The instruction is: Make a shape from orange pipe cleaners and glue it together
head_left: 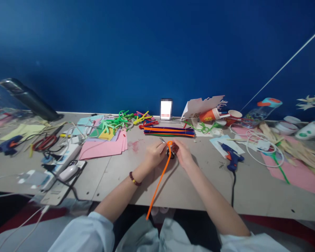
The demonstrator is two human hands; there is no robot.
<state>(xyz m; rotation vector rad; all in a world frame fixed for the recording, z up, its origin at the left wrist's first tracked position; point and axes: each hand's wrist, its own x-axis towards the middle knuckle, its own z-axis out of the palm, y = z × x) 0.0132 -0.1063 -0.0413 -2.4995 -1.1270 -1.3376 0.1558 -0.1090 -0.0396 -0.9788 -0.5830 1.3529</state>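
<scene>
As our left hand (pixel 155 154) and right hand (pixel 183 154) pinch a dark piece (pixel 170 153) looped with an orange pipe cleaner (pixel 160 178), the other pipe cleaners (pixel 169 131) lie unused.

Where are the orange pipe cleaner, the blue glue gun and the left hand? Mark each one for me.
orange pipe cleaner (pixel 159 183), head view, on its straight lower length
blue glue gun (pixel 230 153), head view, on its body
left hand (pixel 155 154), head view, on the back of the hand
</scene>
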